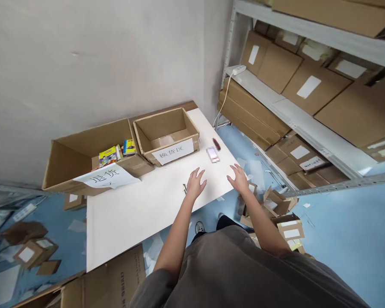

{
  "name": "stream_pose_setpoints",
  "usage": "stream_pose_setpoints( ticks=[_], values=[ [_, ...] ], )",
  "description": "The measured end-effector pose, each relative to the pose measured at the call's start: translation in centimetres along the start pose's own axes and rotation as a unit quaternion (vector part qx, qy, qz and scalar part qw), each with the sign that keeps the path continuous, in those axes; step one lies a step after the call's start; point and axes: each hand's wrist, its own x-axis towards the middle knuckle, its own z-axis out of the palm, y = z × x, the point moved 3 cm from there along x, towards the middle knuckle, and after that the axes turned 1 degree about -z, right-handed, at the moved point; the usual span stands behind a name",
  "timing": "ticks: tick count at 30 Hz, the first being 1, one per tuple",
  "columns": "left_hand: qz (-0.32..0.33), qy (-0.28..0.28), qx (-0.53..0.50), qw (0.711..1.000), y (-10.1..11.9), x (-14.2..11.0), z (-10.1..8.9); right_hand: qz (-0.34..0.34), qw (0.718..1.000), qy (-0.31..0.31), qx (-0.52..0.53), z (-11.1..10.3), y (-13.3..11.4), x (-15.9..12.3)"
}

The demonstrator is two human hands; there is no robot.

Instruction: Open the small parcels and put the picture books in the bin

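My left hand (196, 184) hovers over or rests on the white table (131, 218), fingers apart and holding nothing; contact is hard to make out. Close to its wrist lies a small dark, thin object (185, 188), partly hidden by the hand. My right hand (238, 179) is at the table's right edge, its fingers spread and nothing in them. Beyond both hands lie a blurred pale, phone-like rectangle (213, 155) and a blurred dark red oblong item (216, 144).
A labelled open carton (176, 145) stands at the table's back, beside a larger carton (73, 158) with colourful boxes (109, 156) inside. Shelving (276, 105) full of cartons rises at the right, with a white power strip (239, 70). Opened cartons (276, 203) and paper scraps litter the blue floor.
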Motion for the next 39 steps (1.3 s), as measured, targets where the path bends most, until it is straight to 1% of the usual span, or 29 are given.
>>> stream_pose_setpoints(
  ticks=[2,5,9,14,17,20,22,24,27,30,34,39],
  values=[
    [-0.024,0.004,0.007,1.0,-1.6,0.7,0.3,-0.006,1.0,0.006,0.012,1.4,0.4,2.8],
    [-0.044,0.002,0.007,0.999,-2.9,2.5,2.1,0.001,1.0,0.005,0.025,3.8,2.4,7.2],
    [-0.069,-0.006,-0.007,0.998,-4.1,5.8,6.1,0.022,0.999,-0.011,0.038,7.9,6.2,13.1],
    [-0.108,0.008,-0.023,0.994,-6.1,10.7,11.4,0.061,0.997,-0.037,0.034,14.6,10.6,19.4],
    [-0.125,0.03,-0.028,0.991,-8.0,13.4,14.1,0.087,0.996,-0.031,0.007,18.9,12.7,22.4],
    [-0.138,0.048,-0.028,0.989,-10.1,15.4,16.3,0.11,0.993,-0.03,-0.021,22.8,14.4,24.6],
    [-0.144,0.05,-0.029,0.988,-11.4,16.2,17.5,0.122,0.991,-0.043,-0.032,24.9,15.2,25.6],
    [-0.148,0.045,-0.033,0.987,-12.5,16.8,18.6,0.131,0.989,-0.06,-0.036,26.6,16.0,26.3],
    [-0.15,0.041,-0.041,0.987,-13.4,17.4,20.0,0.133,0.987,-0.081,-0.038,28.0,16.7,26.8],
    [-0.139,0.048,-0.041,0.988,-13.5,17.7,20.8,0.126,0.987,-0.092,-0.04,28.4,17.1,27.0],
    [-0.126,0.059,-0.038,0.99,-13.1,18.1,21.2,0.108,0.989,-0.095,-0.029,28.3,17.0,26.8],
    [-0.128,0.045,-0.035,0.99,-12.9,18.0,21.0,0.1,0.992,-0.078,-0.012,27.3,16.8,26.7]
  ],
)
